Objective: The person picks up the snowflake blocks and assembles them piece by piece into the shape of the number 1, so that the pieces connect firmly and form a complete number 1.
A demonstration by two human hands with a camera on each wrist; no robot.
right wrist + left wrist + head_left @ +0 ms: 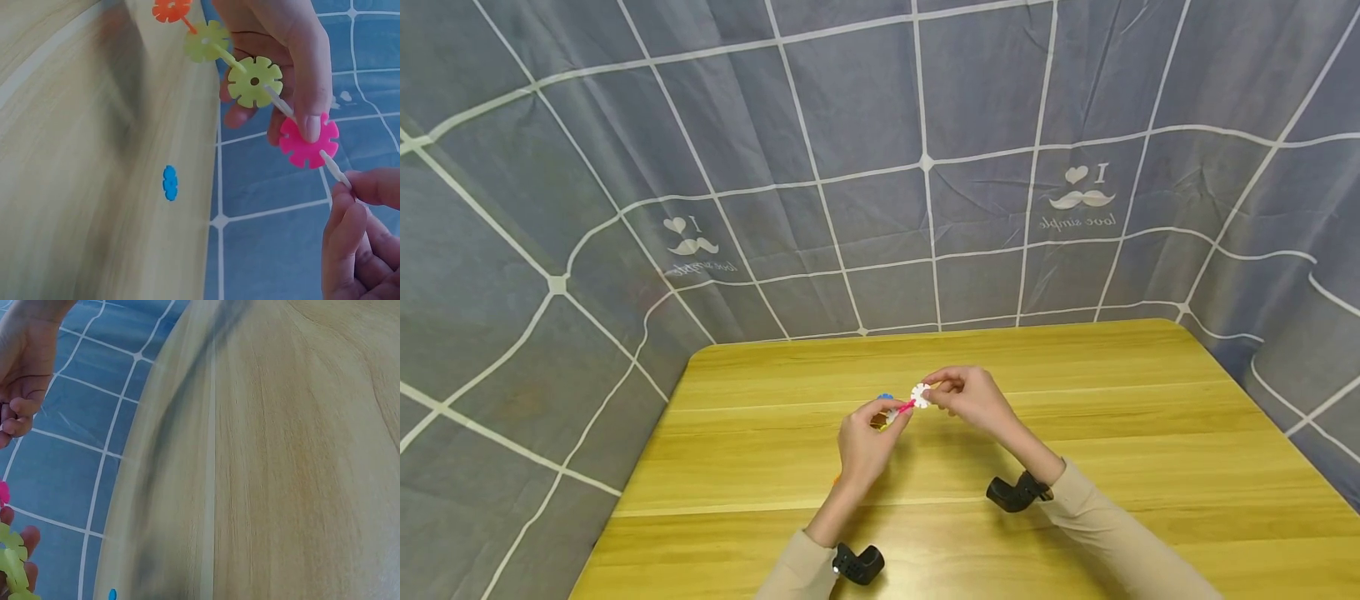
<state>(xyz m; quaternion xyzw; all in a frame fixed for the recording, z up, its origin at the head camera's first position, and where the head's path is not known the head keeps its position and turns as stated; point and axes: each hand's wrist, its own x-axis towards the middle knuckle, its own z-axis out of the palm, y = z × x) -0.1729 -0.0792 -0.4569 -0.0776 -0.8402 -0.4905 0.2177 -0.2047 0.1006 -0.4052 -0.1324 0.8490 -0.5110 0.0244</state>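
Note:
My left hand (863, 442) pinches a pink notched snowflake disc (310, 144), its thumb lying across the face. From this disc runs a linked chain: an edge-on white disc (279, 102), a yellow disc (244, 87), a yellow-green disc (199, 45) and an orange disc (171, 7). Between finger and thumb my right hand (973, 398) holds another white disc (921, 395), whose edge meets a notch of the pink one. Both hands are raised over the table. In the left wrist view, yellow discs (12, 562) of the chain show beside the left fingers.
A single blue disc (170, 183) lies apart on the wooden table (737, 467), beyond the left hand. Grey-blue curtains (865, 125) with white grid lines hang along the table's back and sides. Each wrist wears a black camera mount (1017, 493).

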